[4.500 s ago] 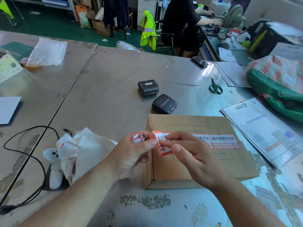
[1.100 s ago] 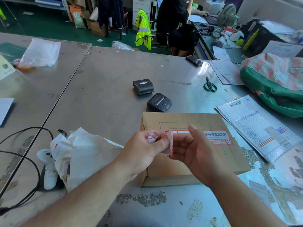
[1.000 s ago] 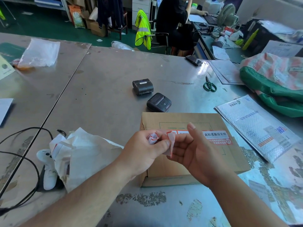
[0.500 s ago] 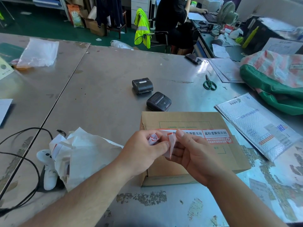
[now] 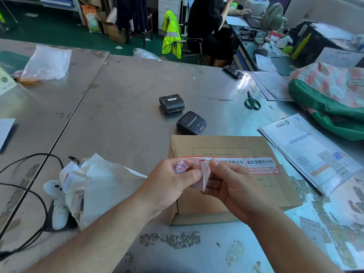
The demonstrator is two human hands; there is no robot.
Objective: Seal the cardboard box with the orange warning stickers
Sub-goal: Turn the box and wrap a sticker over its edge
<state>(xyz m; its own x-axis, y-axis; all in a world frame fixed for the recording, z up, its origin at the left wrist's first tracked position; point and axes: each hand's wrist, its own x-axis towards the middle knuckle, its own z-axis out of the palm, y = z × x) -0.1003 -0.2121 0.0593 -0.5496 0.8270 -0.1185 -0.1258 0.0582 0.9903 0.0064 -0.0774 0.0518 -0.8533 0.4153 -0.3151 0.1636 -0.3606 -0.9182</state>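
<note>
From the head camera, the cardboard box lies flat on the metal table, right in front of the person, with its lid closed. A row of orange stickers runs across the top of the box, and its left end is hidden behind the hands.

Both hands meet above the left part of the box. The left hand is curled round a crumpled scrap of red and white paper, and its thumb presses against a loose sticker. The right hand pinches that same sticker from the other side between thumb and fingers. The sticker stands on edge between the two hands, folded lengthwise, above the box; whether it touches the lid cannot be told.

Two small black printers sit just behind the box. Green scissors lie farther back on the right, and a padded envelope lies beside the box on the right. On the left are crumpled white paper and a black cable.
</note>
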